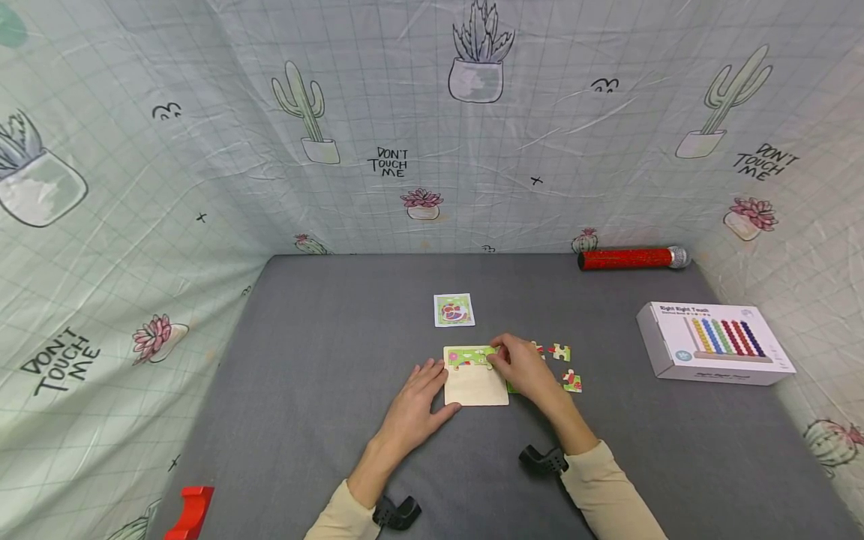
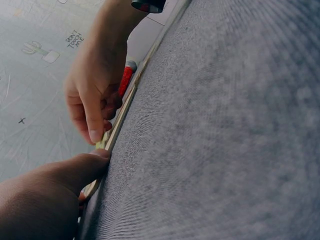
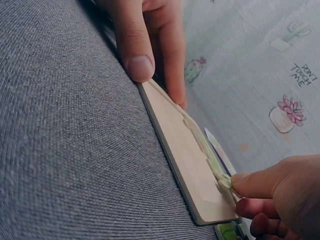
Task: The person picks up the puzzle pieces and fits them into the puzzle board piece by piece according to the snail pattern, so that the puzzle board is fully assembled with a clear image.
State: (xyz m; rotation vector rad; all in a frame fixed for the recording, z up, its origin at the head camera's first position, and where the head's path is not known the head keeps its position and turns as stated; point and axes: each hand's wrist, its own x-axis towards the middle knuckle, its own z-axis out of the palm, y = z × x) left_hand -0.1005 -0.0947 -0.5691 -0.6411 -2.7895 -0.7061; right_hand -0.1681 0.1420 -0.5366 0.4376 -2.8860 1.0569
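A shallow wooden puzzle board (image 1: 475,386) lies on the grey table, with green jigsaw pieces (image 1: 466,358) set along its far edge. My left hand (image 1: 415,409) rests against the board's left side, fingers straight, its thumb (image 3: 140,67) at the near corner. At the far right corner, my right hand (image 1: 526,367) pinches a green puzzle piece (image 3: 225,181) between thumb and fingers, right at the row of pieces. Loose puzzle pieces (image 1: 559,352) lie right of the board, some partly hidden under the right hand.
A small picture card (image 1: 454,310) lies beyond the board. To the right stands a white box (image 1: 715,343) picturing coloured beads. A red microphone-like tube (image 1: 628,259) lies along the back edge, and a red curved object (image 1: 191,511) sits at the near left.
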